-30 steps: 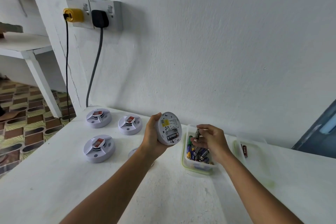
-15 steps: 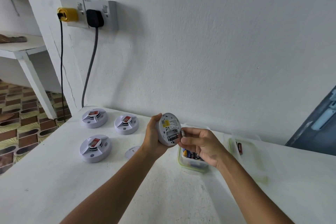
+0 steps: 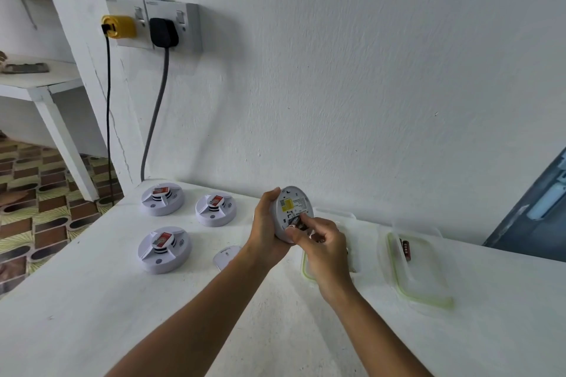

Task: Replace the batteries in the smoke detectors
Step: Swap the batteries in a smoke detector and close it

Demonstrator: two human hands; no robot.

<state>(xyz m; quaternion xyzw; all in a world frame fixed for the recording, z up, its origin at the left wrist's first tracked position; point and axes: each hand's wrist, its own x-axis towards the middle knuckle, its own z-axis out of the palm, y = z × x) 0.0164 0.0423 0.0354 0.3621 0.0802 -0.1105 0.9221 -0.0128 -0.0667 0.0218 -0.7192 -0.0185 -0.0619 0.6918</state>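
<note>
At centre frame our left hand (image 3: pixel 266 231) grips the smoke detector (image 3: pixel 291 213), its back toward us. Our right hand (image 3: pixel 324 249) has come off the battery tub (image 3: pixel 306 266) — now it pinches a battery (image 3: pixel 294 222) into the compartment. The hand hides most of the tub; the battery is barely visible.

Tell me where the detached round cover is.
The round cover lies flat on the white table, just left of the left hand's wrist, right of the nearest smoke detector.

White desk (image 3: pixel 92 315) and wall (image 3: pixel 367 70); white detectors (image 3: pixel 164 249) with red labels; one yellow plug (image 3: pixel 119 26), one black (image 3: pixel 163 32); green-rimmed lid (image 3: pixel 419 272); brown patterned floor (image 3: pixel 30 193).
</note>
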